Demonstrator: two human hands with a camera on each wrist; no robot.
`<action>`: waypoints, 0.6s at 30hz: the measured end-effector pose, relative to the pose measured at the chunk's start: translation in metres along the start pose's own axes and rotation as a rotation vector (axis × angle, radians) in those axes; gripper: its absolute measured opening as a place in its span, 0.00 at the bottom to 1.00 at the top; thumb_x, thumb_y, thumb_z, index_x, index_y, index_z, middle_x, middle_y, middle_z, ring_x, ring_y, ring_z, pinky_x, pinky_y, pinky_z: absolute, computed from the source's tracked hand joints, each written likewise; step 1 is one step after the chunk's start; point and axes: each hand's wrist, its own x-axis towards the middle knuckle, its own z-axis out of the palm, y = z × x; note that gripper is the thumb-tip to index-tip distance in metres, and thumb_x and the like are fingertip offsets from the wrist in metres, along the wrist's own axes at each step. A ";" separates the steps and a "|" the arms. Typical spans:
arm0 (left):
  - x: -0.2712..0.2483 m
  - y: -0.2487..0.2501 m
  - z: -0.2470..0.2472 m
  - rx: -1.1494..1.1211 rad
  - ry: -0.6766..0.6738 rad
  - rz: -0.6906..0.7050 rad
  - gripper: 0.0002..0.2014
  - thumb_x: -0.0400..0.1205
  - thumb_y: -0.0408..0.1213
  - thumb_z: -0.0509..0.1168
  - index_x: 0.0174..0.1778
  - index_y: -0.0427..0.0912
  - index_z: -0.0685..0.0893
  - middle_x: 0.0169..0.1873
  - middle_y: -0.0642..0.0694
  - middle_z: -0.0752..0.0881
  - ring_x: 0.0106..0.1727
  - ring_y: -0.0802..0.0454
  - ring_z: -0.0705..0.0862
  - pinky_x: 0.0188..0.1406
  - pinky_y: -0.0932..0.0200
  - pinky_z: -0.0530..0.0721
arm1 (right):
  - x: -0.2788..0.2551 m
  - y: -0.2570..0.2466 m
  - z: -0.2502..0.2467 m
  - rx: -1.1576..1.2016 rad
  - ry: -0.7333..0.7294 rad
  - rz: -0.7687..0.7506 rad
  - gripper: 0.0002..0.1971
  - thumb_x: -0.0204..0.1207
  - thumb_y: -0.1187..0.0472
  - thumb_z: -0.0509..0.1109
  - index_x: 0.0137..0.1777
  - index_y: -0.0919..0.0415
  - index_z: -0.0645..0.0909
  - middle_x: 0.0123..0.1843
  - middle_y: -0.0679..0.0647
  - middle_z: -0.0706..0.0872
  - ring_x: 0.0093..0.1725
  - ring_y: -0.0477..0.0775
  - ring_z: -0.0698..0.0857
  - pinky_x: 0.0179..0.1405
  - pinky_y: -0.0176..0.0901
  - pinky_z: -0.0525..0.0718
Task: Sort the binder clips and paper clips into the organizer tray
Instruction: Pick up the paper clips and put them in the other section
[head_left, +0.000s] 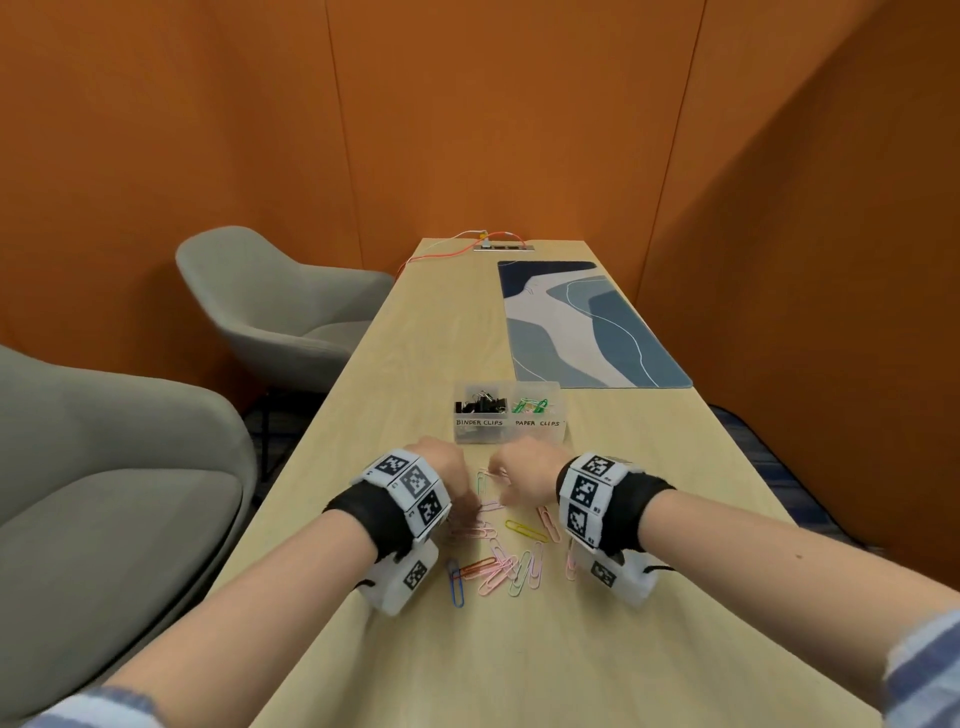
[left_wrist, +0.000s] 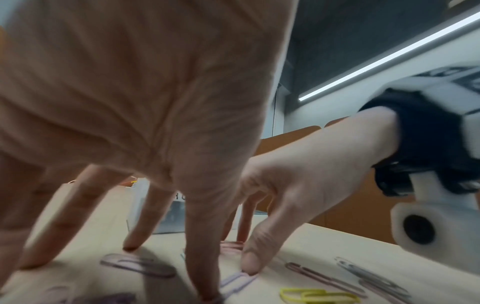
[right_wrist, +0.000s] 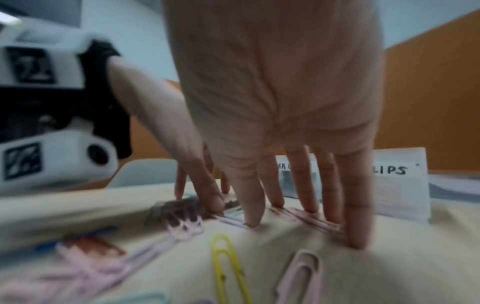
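A clear organizer tray (head_left: 506, 436) stands ahead of both hands, labelled BINDER CLIPS and PAPER CLIPS. Black binder clips (head_left: 480, 402) fill its left compartment; green paper clips (head_left: 530, 405) lie in the right one. Loose coloured paper clips (head_left: 498, 561) are scattered on the table, among them a yellow clip (right_wrist: 226, 265) and a blue one (head_left: 456, 582). My left hand (head_left: 447, 478) has its straight, spread fingers (left_wrist: 145, 226) tip-down on the table among the clips. My right hand (head_left: 519, 478) presses straight fingers (right_wrist: 358, 216) onto pink clips (right_wrist: 311, 218). Neither hand lifts anything.
A blue patterned desk mat (head_left: 587, 322) lies beyond the tray on the right. Two grey armchairs (head_left: 280, 306) (head_left: 104, 493) stand by the table's left edge. A power strip with orange cables (head_left: 501, 247) sits at the far end. Orange walls enclose the space.
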 end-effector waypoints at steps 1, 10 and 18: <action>0.000 0.001 -0.002 0.007 0.008 0.014 0.25 0.71 0.56 0.72 0.58 0.41 0.87 0.54 0.41 0.89 0.56 0.43 0.87 0.54 0.53 0.86 | -0.002 0.001 0.002 -0.005 0.027 -0.007 0.17 0.76 0.63 0.68 0.65 0.64 0.80 0.65 0.62 0.84 0.64 0.64 0.82 0.58 0.48 0.81; 0.002 0.000 0.003 0.003 0.174 0.124 0.15 0.76 0.35 0.68 0.57 0.37 0.84 0.57 0.38 0.87 0.59 0.40 0.85 0.55 0.52 0.83 | -0.013 0.007 0.015 -0.146 0.151 -0.122 0.14 0.73 0.77 0.59 0.55 0.65 0.76 0.59 0.67 0.79 0.59 0.66 0.81 0.42 0.46 0.66; 0.003 -0.003 0.002 -0.048 0.185 0.206 0.12 0.77 0.26 0.63 0.55 0.37 0.85 0.59 0.38 0.86 0.61 0.40 0.83 0.54 0.55 0.80 | -0.010 0.023 0.011 -0.012 0.077 -0.097 0.15 0.71 0.75 0.61 0.55 0.61 0.74 0.56 0.62 0.83 0.56 0.65 0.82 0.48 0.51 0.78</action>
